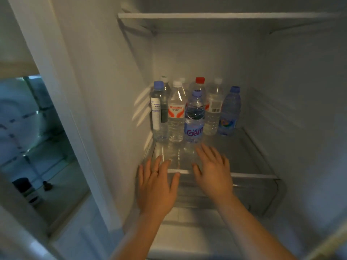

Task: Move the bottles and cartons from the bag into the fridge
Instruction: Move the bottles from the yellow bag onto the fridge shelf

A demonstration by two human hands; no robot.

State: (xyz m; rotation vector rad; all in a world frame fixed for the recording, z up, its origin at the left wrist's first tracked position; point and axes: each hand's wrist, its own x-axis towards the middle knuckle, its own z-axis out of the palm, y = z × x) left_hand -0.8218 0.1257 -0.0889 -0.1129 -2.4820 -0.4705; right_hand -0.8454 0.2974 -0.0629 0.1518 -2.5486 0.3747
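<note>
several clear capped bottles (176,113) upright on shelf (238,149); left hand (155,186), right hand (214,177) splayed, empty.

1. "Wahaha": red txt on label of white-cap bottle (176,113), 2nd from left edge of glass shelf (234,152); small line under it illegible.
2. "Gan…": purple letters on front blue-cap bottle (194,119), nearest shelf's front edge; rest curves out of view.
3. Barcode on rear clear bottle (214,109), right of centre; digits unreadable.
4. Blue print on leftmost bottle (158,111), white label; too small to read.
</note>
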